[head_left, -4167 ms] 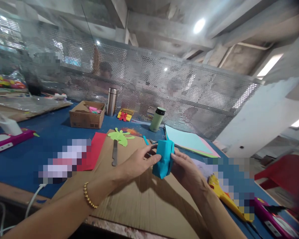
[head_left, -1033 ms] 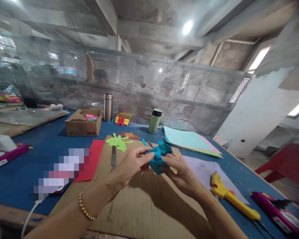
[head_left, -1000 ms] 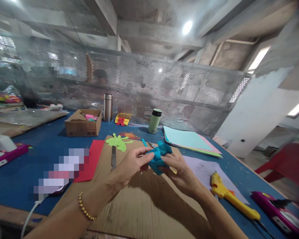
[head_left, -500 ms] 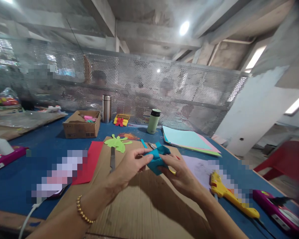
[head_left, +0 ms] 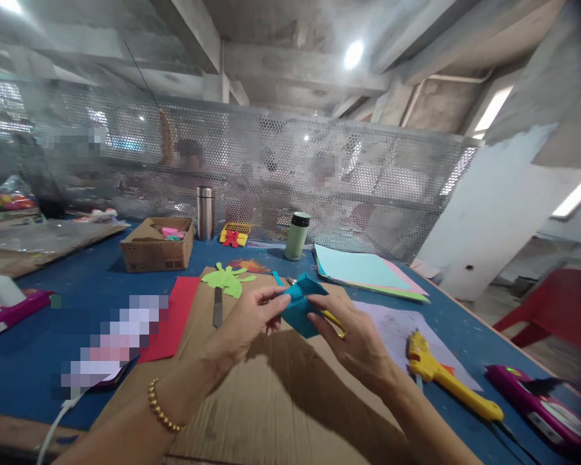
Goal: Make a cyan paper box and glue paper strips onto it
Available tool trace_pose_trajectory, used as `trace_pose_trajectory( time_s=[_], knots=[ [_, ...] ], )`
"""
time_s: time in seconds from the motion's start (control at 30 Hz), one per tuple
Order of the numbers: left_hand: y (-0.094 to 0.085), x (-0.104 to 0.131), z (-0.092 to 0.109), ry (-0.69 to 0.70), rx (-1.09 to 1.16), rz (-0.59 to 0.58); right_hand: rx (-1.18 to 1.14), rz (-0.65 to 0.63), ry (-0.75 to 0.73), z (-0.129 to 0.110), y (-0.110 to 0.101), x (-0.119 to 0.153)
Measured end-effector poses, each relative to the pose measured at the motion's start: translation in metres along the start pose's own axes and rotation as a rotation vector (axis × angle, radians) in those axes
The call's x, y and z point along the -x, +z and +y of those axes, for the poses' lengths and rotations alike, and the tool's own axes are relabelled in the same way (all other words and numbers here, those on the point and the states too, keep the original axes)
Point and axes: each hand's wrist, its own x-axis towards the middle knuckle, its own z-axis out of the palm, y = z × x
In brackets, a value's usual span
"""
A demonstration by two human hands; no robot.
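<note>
A folded piece of blue paper [head_left: 304,311] is held up between both hands over a cardboard sheet [head_left: 252,407]. My left hand [head_left: 252,313] pinches its left edge between thumb and fingers. On the other side, my right hand [head_left: 351,326] has thumb and fingers closed on the paper's right edge. Behind the paper, a yellow-handled tool [head_left: 334,323] shows only in part, and its kind is hidden. Green paper cut-outs [head_left: 227,279] lie at the cardboard's far left, just beyond a flat metal blade [head_left: 217,308].
Right of the cardboard lie a yellow glue gun [head_left: 445,378] and a purple power strip [head_left: 537,410]. Coloured paper sheets [head_left: 368,271], a green bottle [head_left: 297,237], a steel flask [head_left: 205,214] and a cardboard box [head_left: 157,248] stand farther back. Red paper [head_left: 172,323] lies left.
The blue paper has been turned and now shows a flatter, squarer face. My right fingers have shifted up along its edge; my left hand stays nearly in place.
</note>
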Motion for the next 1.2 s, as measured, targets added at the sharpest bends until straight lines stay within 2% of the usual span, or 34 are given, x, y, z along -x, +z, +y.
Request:
trace_pose_trajectory(
  time_s=[0.13, 0.23, 0.43, 0.7, 0.8, 0.93, 1.0, 1.03, 1.17, 1.2],
  knots=[
    [-0.004, -0.003, -0.002, -0.037, 0.030, -0.020, -0.005, 0.231, -0.023, 0.001, -0.016, -0.009],
    [-0.007, -0.001, 0.002, -0.042, -0.015, -0.095, -0.030, 0.280, 0.060, 0.003, -0.027, -0.014],
    [-0.002, 0.012, 0.015, -0.056, -0.191, -0.245, -0.048, 0.059, 0.049, -0.007, -0.033, -0.014],
    [0.005, 0.015, 0.007, -0.045, -0.238, -0.263, -0.010, -0.103, 0.064, -0.023, -0.040, -0.018],
    [0.006, 0.015, 0.007, 0.002, -0.264, -0.300, 0.018, -0.130, 0.084, -0.023, -0.041, -0.020],
    [0.005, 0.014, 0.012, 0.114, -0.306, -0.287, 0.003, -0.175, 0.108, -0.026, -0.044, -0.024],
    [0.004, 0.014, 0.017, 0.201, -0.345, -0.234, 0.001, -0.156, 0.130, -0.027, -0.048, -0.027],
    [0.003, 0.015, 0.019, 0.267, -0.389, -0.157, -0.006, -0.124, 0.154, -0.027, -0.048, -0.030],
    [0.011, 0.030, 0.024, 0.699, -0.757, 0.337, -0.125, 0.087, 0.327, -0.019, -0.043, -0.041],
    [0.017, 0.037, 0.023, 0.814, -0.859, 0.394, -0.169, 0.135, 0.384, -0.016, -0.039, -0.044]
  ],
)
